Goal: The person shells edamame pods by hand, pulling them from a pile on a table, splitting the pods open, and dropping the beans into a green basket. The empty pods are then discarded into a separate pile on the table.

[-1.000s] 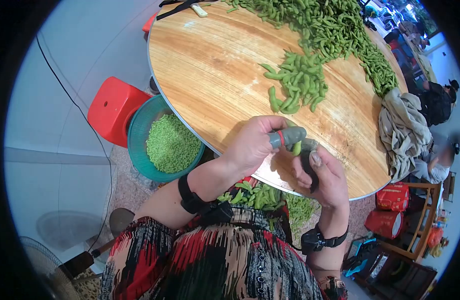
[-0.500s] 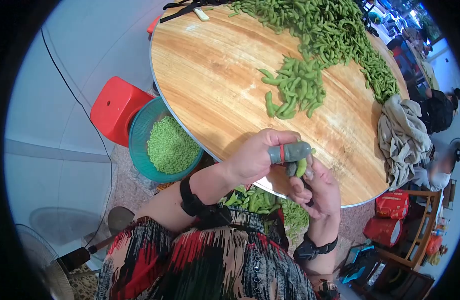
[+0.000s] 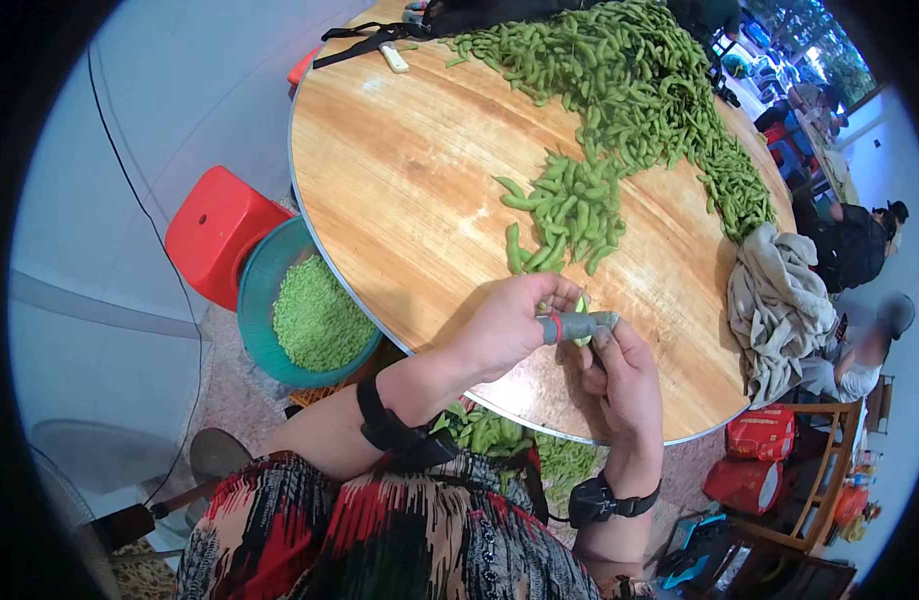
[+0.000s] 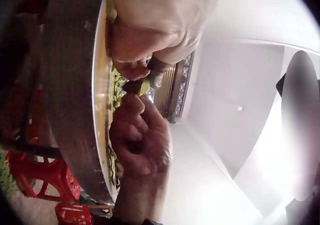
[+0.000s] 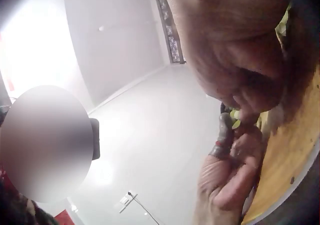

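Note:
Over the table's near edge, my left hand (image 3: 509,325) and right hand (image 3: 627,372) meet around a green edamame pod (image 3: 581,307). The left thumb wears a grey cover (image 3: 567,328) with a red band and presses across the pod, with the left fingers curled behind it. The right thumb and fingers pinch at the pod's side, close to the left thumb's tip. In the left wrist view a bit of the pod (image 4: 144,88) shows between both hands. A small heap of edamame pods (image 3: 569,215) lies on the table just beyond the hands.
A large pod pile (image 3: 629,80) covers the far side of the round wooden table (image 3: 399,180). Left of it, below the edge, stands a teal basket (image 3: 254,330) of shelled beans beside a red stool (image 3: 219,235). A crumpled cloth (image 3: 779,310) lies at right; more pods (image 3: 489,432) sit in the lap.
Both hands first drew together around a pod below the left thumb; now the pod shows above and below that thumb. The head view has shifted, so the table's pods appear lower.

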Demonstrator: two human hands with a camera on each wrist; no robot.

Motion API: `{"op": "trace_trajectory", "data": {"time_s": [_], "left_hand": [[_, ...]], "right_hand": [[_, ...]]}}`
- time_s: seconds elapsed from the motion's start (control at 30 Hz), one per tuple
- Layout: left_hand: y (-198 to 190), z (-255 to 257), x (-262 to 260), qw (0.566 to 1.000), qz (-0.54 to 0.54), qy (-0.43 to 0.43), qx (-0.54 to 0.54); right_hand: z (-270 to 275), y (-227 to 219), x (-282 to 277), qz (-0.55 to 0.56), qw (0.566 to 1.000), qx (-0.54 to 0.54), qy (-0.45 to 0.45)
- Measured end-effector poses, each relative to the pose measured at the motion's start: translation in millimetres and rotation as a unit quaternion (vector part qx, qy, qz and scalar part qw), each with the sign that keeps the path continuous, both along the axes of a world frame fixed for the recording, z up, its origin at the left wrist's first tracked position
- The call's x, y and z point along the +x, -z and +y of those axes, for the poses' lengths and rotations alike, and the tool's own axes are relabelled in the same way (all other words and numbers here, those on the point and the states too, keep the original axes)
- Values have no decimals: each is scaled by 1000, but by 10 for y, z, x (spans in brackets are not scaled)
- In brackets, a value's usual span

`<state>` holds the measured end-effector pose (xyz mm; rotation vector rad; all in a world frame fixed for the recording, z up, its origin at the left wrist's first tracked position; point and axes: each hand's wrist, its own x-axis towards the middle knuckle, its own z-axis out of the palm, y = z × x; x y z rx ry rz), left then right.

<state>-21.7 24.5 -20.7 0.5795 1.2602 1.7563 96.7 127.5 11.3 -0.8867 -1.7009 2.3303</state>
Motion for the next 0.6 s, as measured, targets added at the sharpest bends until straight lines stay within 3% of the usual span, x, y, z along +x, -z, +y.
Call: {"op": "trace_trajectory", "data": {"time_s": [0.13, 0.17, 0.2, 0.23, 0.27, 0.3, 0.33, 0.4, 0.43, 0.5, 0.53, 0.6], "left_hand": [[-16, -16, -81, 987, -151, 48, 42], [-66, -14, -62, 987, -150, 47, 43], [-112, 1, -8, 999, -47, -5, 12], [-131, 8, 52, 997, 56, -56, -20], [-11, 23, 102, 942, 299, -152, -33], [-19, 1, 101, 942, 298, -152, -33], [-34, -31, 89, 935, 319, -148, -48], [-40, -51, 56, 917, 363, -148, -77], [-54, -60, 54, 918, 361, -148, -78], [-105, -74, 69, 966, 246, -74, -27], [-60, -54, 96, 968, 243, -59, 23], [-140, -99, 131, 964, 260, -44, 18]], "right_hand": [[19, 58, -43, 17, 999, -27, 9], [-26, 115, -87, 39, 970, 240, 18], [-98, 124, -143, 59, 869, 490, 25], [-202, 4, -150, -6, 836, 548, 26], [-248, 18, -167, -23, 808, 588, 15], [-272, 29, -171, -41, 779, 626, 4], [-242, 16, -160, -42, 779, 626, 3], [-98, -24, -104, 16, 891, 449, -74], [-41, 40, -80, 41, 928, 368, -42], [66, -5, -93, 4, 955, 290, 65], [90, 13, -101, 3, 954, 291, 67], [118, 86, -107, 65, 981, 169, 68]]}}
